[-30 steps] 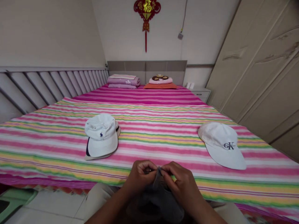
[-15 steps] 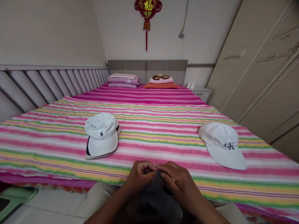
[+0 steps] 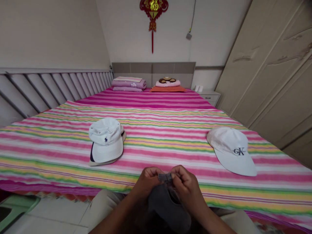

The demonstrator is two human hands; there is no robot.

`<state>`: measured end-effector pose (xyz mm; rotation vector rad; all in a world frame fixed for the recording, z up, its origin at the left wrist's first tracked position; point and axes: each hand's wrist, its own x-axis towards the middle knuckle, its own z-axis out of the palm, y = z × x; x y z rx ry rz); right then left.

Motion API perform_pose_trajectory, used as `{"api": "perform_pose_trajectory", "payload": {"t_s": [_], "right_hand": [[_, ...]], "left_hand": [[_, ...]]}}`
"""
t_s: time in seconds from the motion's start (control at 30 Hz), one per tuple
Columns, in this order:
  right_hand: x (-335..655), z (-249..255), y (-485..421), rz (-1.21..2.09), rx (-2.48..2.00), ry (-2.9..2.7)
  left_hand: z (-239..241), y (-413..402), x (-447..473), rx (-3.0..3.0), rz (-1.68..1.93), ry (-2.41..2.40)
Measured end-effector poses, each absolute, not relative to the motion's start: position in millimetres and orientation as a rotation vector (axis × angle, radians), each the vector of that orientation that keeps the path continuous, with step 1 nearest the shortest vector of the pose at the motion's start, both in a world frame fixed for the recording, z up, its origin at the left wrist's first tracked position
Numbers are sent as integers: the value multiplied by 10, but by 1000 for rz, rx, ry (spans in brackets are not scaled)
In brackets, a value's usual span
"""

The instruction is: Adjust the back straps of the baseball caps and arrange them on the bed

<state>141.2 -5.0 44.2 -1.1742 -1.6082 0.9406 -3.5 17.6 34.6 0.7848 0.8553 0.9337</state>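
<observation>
A person is sitting at the edge of a big bed, and both hands are working on a dark grey cap [image 3: 164,206]. The cap is hanging low over the person's lap, just in front of the bed's edge. The left hand [image 3: 147,181] is pinching one side of the cap's little strap [image 3: 165,177] between thumb and finger. The right hand [image 3: 187,184] is pinching the other side the same way, with the other fingers curling in. The strap is going across from one hand to the other.

I am guessing the strap work is partway along. The strap is looking neat and flat, but both hands are holding on to it, so it is not looking finished. I am not able to tell if it is all the way fastened, because the fingers are hiding its ends.

On the striped bed cover [image 3: 165,136], a white cap with a small rider mark [image 3: 106,139] is sitting on top of another cap [image 3: 97,163], off to the left. A white cap with dark letters [image 3: 230,149] is resting alone over on the right. No hand is touching those.
</observation>
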Motion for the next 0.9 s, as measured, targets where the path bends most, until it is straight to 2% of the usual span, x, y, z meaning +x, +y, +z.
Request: {"api": "perform_pose_trajectory", "payload": {"t_s": [0.07, 0.13, 0.2, 0.33, 0.43, 0.5, 0.6, 0.7, 0.8, 0.9], "right_hand": [[1397, 431, -31, 1217, -1117, -1408], [1409, 434, -21, 1244, -1089, -1392], [1445, 457, -19, 1058, -1081, -1574], [1527, 505, -22, 431, -984, -2070], [1552, 500, -19, 132, -1050, -2109], [1551, 487, -9, 332, -1123, -1987], [1530, 466, 14, 975, -1116, -1555], [1504, 421, 32, 1398, -999, -1302], [1495, 360, 45, 1601, -956, -1264], [1509, 340, 86, 1611, -962, -1004]], "left_hand": [[341, 179, -34, 786, 949, 865], [353, 176, -37, 797, 943, 875], [367, 172, -46, 808, 926, 884], [347, 183, -84, 804, 938, 911], [300, 198, -113, 755, 953, 883], [279, 202, -122, 737, 948, 849], [273, 203, -115, 731, 940, 811], [290, 214, -106, 727, 943, 782], [325, 236, -127, 703, 963, 758], [377, 244, -188, 678, 1038, 752]]}}
